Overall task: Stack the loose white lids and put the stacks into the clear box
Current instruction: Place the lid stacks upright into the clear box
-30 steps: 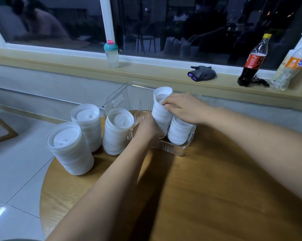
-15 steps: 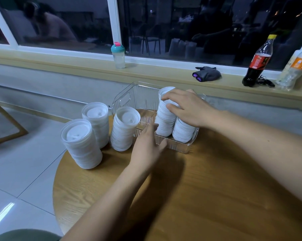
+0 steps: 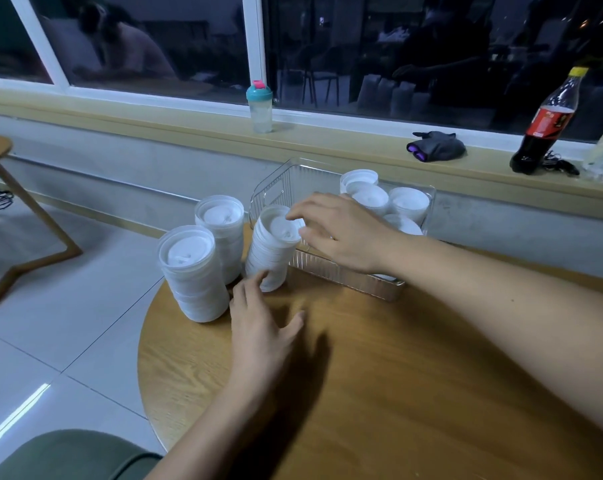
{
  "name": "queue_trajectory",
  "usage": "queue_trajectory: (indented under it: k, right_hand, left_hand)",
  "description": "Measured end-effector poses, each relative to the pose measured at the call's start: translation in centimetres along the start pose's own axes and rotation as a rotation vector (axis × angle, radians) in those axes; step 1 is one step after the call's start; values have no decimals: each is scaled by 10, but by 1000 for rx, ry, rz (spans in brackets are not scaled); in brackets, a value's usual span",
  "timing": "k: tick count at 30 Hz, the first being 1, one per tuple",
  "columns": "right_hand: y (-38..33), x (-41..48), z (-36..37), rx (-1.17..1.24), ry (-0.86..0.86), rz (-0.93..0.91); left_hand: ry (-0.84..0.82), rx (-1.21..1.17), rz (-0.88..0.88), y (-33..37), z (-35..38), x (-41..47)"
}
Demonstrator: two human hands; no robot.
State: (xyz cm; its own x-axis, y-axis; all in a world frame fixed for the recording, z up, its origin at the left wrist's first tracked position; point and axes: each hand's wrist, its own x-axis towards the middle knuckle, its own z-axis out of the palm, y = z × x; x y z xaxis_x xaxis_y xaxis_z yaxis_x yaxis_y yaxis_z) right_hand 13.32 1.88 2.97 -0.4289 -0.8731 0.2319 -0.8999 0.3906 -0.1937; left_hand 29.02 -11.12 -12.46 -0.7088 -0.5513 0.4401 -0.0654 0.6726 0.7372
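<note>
Three stacks of white lids stand on the round wooden table (image 3: 379, 368) left of the clear box (image 3: 276, 192). The nearest-to-box stack (image 3: 270, 251) leans right. My right hand (image 3: 341, 230) reaches over the box's front wall, its fingertips on that stack's top lid. My left hand (image 3: 262, 323) lies spread on the table, a fingertip touching the stack's base. The front-left stack (image 3: 192, 271) and the back stack (image 3: 222, 233) stand untouched. Inside the box, several more lid stacks (image 3: 386, 202) fill the right half.
The table's left edge runs just below the stacks, with tiled floor beyond. A window ledge behind holds a teal-capped shaker bottle (image 3: 259, 107), a dark folded cloth (image 3: 437, 146) and a cola bottle (image 3: 546, 123). A wooden stool (image 3: 16, 216) stands far left.
My right hand left the stacks in the box and came over to the leaning stack's top. My left hand slid left and down to that stack's base.
</note>
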Motion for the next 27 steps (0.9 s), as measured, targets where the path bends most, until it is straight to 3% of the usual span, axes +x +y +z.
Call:
queue_trajectory:
  k: [9,14,27]
  right_hand:
    - [-11,8,15,11,-64,22]
    - [-9,7,14,19,-94,35]
    - [6,-1,9,17,-58,-2]
  left_hand:
    - [-127,42,-171,-20,15,28]
    - [-86,31,-228,-29,29,45]
    - [-11,-146,-144,-12,22,55]
